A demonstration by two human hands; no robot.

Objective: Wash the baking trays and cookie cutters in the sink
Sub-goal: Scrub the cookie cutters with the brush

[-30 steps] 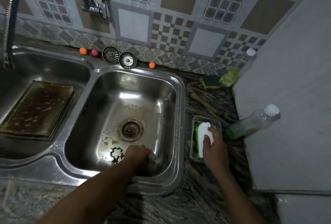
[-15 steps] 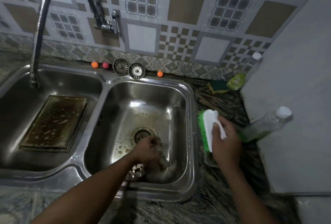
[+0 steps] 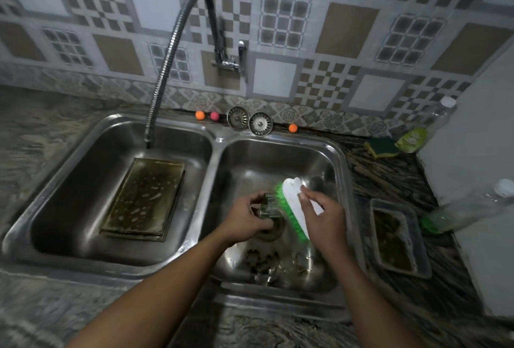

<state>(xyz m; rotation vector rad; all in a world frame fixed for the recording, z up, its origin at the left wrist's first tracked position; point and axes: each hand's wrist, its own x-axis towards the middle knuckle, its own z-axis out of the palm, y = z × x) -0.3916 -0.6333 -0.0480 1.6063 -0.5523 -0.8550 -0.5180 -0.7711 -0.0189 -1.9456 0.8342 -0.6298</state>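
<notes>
Over the right basin of the steel double sink (image 3: 341, 169), my left hand (image 3: 246, 218) grips a metal cookie cutter (image 3: 267, 207) above the drain. My right hand (image 3: 324, 215) holds a white scrubbing brush (image 3: 292, 191) with green bristles, and the bristles touch the cutter. More cookie cutters (image 3: 262, 260) lie on the basin floor near the front wall. A dirty rectangular baking tray (image 3: 144, 197) lies flat in the left basin.
A flexible tap (image 3: 172, 52) hangs over the left basin. Two sink strainers (image 3: 249, 120) and small coloured balls sit on the back ledge. On the right counter stand a small dirty container (image 3: 397, 239), a sponge (image 3: 382, 147) and two plastic bottles (image 3: 467, 208).
My right hand lifted the brush out of the container on the counter and carried it left over the right basin. My left hand raised a cutter from the basin floor to meet it.
</notes>
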